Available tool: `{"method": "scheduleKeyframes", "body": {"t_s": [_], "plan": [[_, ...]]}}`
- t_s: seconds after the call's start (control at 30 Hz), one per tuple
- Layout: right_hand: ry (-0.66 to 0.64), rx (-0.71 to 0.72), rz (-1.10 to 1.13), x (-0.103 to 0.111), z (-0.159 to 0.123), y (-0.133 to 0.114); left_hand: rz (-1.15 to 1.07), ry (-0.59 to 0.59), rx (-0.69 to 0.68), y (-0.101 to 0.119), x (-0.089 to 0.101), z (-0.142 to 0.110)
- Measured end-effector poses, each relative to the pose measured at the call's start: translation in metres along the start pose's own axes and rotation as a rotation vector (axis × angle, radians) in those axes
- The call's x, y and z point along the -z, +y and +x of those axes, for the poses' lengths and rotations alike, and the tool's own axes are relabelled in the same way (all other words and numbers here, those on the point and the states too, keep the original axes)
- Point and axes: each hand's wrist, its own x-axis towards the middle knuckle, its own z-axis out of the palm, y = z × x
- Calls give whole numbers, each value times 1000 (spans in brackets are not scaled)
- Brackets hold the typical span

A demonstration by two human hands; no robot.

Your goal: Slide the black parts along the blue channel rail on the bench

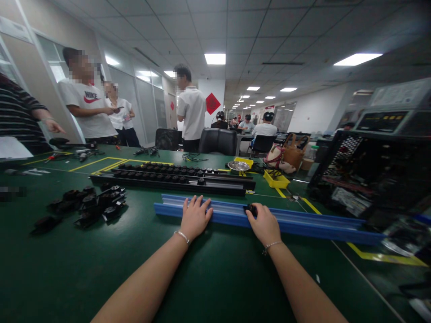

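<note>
A long blue channel rail (303, 223) lies across the green table in front of me. My left hand (196, 215) rests on its left part with the fingers spread, holding nothing. Farther along, my right hand (264, 222) has thumb and fingers closed around a small black part (251, 208) at the rail's groove. The fingers partly cover that part, so its exact kind is unclear. Behind the blue rail, black rails (168, 181) carry rows of similar small black parts. A loose pile of black parts (101, 202) lies to the left.
A metal bowl (238, 166) and a yellow bin (276, 179) stand behind the rail. An open computer case (357, 175) is at the right, close to the rail's end. Yellow tape marks the green table (151, 269). Several people stand or sit beyond it.
</note>
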Motion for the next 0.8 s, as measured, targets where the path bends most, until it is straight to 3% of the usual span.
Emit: {"method": "scheduleKeyframes", "body": {"t_s": [0.5, 0.8], "plan": [[-57, 108, -12, -8, -8, -15, -2, 9, 1, -1, -1, -1], [-11, 178, 93, -15, -11, -21, -30, 25, -9, -1, 0, -2]]}}
